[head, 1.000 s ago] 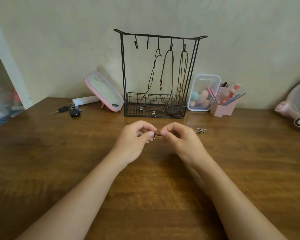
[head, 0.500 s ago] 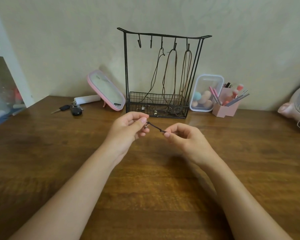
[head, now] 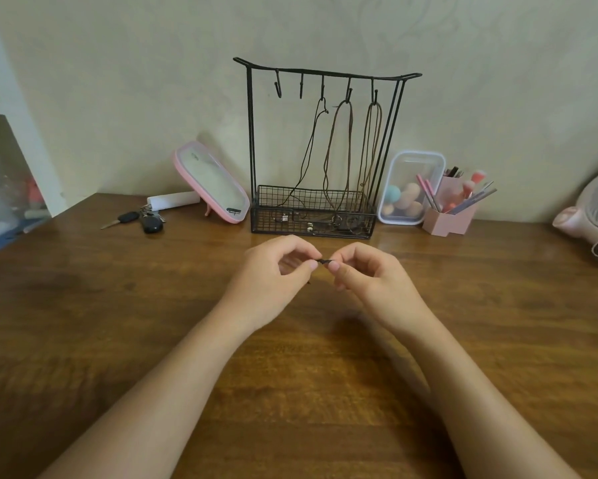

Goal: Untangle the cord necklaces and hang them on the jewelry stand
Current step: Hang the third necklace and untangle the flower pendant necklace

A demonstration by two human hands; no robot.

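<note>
Pinching a thin dark cord (head: 324, 261) between thumb and forefinger of the left hand (head: 273, 271), and likewise of the right hand (head: 370, 278), gripping either end of its short visible stretch and curling the other fingers loosely. Holding it just above the brown wooden desk (head: 118, 305), in front of the black wire jewelry stand (head: 250, 140), near its mesh basket. Facing three cord necklaces (head: 329, 152) dangling from the stand's hooks into that basket.

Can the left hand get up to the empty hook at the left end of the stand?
Probably yes. Nothing stands between the left hand and that empty hook. But it and the right hand both pinch the dark cord.
</note>
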